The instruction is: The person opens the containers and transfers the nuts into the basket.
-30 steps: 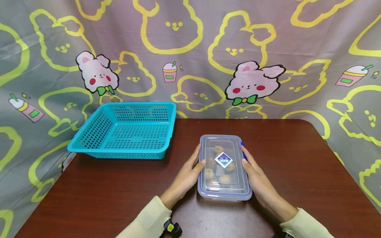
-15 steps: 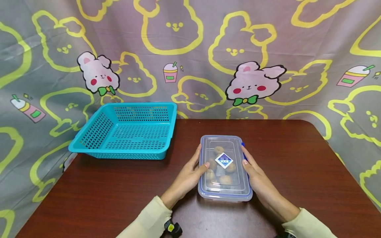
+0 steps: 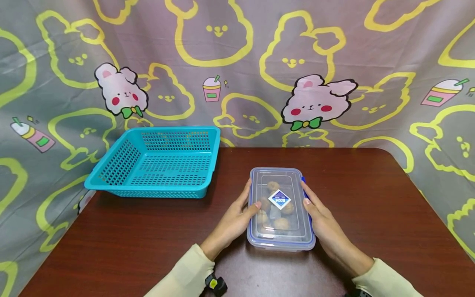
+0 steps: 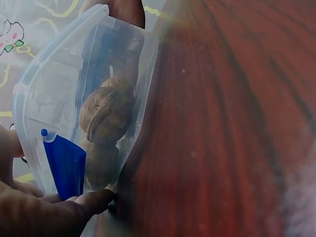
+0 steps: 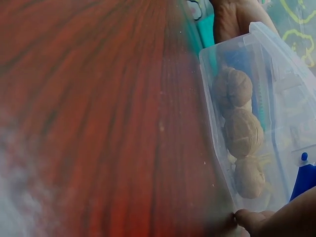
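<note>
Both hands, left hand (image 3: 233, 218) and right hand (image 3: 322, 220), clasp the lidded walnut container (image 3: 280, 208) by its long sides on the table (image 3: 371, 214); unlatching likely follows, needing clip access.

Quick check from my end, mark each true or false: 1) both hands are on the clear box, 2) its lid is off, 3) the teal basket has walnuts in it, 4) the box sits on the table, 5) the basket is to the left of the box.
1) True: the left hand and right hand hold the long sides of the clear plastic box with the blue-rimmed lid.
2) False: the lid is on, its diamond-shaped blue sticker facing up.
3) False: the teal perforated plastic basket looks empty; the walnuts are inside the box.
4) True: it rests on the dark red-brown wooden table.
5) True: the basket stands apart, left of the box and farther back.
</note>
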